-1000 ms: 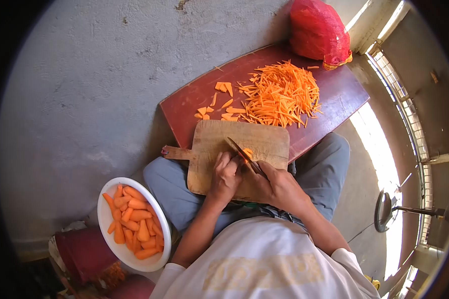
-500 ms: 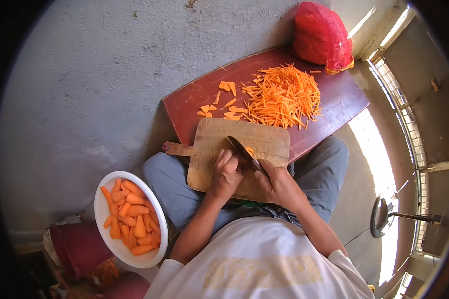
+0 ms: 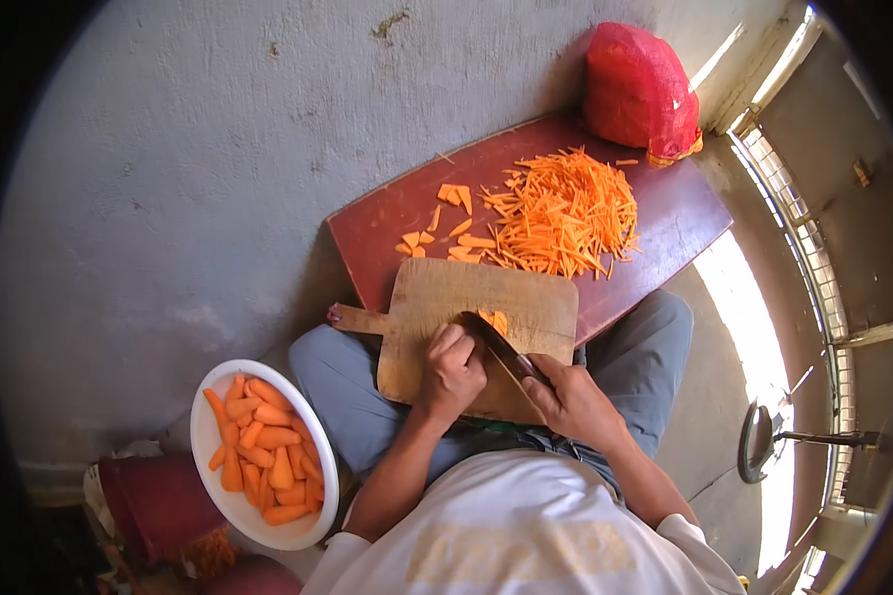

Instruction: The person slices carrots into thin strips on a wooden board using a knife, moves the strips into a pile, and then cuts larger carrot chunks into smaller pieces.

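Observation:
A wooden cutting board with a handle at its left lies across the lap. My right hand is wrapped round the handle of a dark-bladed knife, its blade slanting up and left over the board. Close against the blade's left side is my left hand, fingers curled down on the board; whatever they press is hidden beneath them. Thin carrot slices lie just beyond the blade. Past the board, a heap of carrot strips and several loose carrot slices rest on the red table.
A white basin of peeled carrots stands at the lower left, beside a dark red bucket. On the table's far right corner sits a red mesh bag. A grey wall rises behind the table.
My right hand and the knife have drawn back toward my body and slightly right. More of the carrot slices show beyond the blade. The whole view has shifted, placing things lower.

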Tool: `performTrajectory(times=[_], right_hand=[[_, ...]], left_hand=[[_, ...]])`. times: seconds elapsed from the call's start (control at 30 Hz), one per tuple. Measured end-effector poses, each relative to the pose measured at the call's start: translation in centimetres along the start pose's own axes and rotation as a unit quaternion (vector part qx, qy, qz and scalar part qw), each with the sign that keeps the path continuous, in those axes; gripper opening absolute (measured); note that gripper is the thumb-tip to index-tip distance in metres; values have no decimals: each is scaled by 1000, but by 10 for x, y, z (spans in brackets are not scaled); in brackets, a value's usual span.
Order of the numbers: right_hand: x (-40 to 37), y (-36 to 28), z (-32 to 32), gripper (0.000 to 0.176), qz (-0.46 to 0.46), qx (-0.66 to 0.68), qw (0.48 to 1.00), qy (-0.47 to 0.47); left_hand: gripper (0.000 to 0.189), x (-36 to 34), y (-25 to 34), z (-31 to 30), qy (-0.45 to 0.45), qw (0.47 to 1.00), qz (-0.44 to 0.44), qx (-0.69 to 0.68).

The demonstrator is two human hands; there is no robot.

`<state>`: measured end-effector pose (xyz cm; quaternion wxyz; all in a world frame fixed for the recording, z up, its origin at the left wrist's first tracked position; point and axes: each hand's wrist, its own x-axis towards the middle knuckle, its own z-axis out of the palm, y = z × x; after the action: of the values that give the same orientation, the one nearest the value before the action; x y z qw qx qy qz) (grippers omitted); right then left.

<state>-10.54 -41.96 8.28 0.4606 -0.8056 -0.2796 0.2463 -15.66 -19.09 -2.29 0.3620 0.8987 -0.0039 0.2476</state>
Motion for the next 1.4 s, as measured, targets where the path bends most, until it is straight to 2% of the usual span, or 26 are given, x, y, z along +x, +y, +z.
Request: performTrajectory(times=[0.03, 0.07, 0.1, 0.23, 0.27, 0.33, 0.4, 0.47, 0.57, 0.63, 0.73, 0.87, 0.97, 1.07, 1.17, 1.27, 1.37, 1.4], right_hand=[[3, 4, -6, 29, 7, 2, 1000, -9], [11, 16, -12, 30, -54, 9, 998, 23], [20, 30, -23, 30, -56, 14, 998, 11], [76, 59, -80, 29, 14, 8, 998, 54], [91, 73, -93, 30, 11, 17, 997, 71], [112, 82, -114, 32, 21, 32, 992, 119], [117, 90, -117, 28, 6, 160, 975, 153], [120, 114, -111, 23, -20, 280, 945, 168], [113, 113, -109, 24, -7, 338, 929, 153], [113, 119, -109, 25, -16, 368, 918, 144], [114, 118, -105, 31, -19, 414, 902, 121], [119, 120, -97, 39, -18, 397, 913, 95], [121, 115, -99, 39, -14, 381, 922, 74], [124, 116, -98, 38, -17, 386, 920, 67], [126, 114, -99, 37, -16, 383, 921, 63], [125, 115, -100, 37, -16, 377, 924, 61], [125, 117, -100, 39, -19, 370, 927, 60], [125, 116, -99, 39, -18, 368, 928, 60]], left_hand=[[9, 2, 2, -1, 6, 1000, -1, -15], [9, 2, 4, -1, 10, 999, -4, -30], [8, 4, 8, -2, 13, 999, -8, -45], [6, 8, 14, -4, -1, 999, 0, -40], [9, 5, 9, -2, -20, 999, -5, -38], [13, 8, 9, 0, -1, 999, -15, -28], [19, 22, 7, 0, 2, 999, -43, -28], [27, 42, 8, -5, -12, 995, -92, -39], [33, 109, -13, -14, -7, 995, -12, 95], [39, 155, -55, -6, -47, 994, -51, 81], [46, 208, -103, 8, -76, 980, -28, 179], [61, 244, -123, 14, -213, 956, -64, 193], [59, 258, -124, 9, -284, 935, -66, 201], [58, 265, -110, 3, -301, 927, -127, 186], [60, 260, -116, -3, -274, 934, -116, 198], [62, 250, -135, -4, -226, 951, -178, 117], [59, 240, -108, -21, -234, 952, -171, 100], [55, 231, -94, -26, -245, 957, -118, 102]])
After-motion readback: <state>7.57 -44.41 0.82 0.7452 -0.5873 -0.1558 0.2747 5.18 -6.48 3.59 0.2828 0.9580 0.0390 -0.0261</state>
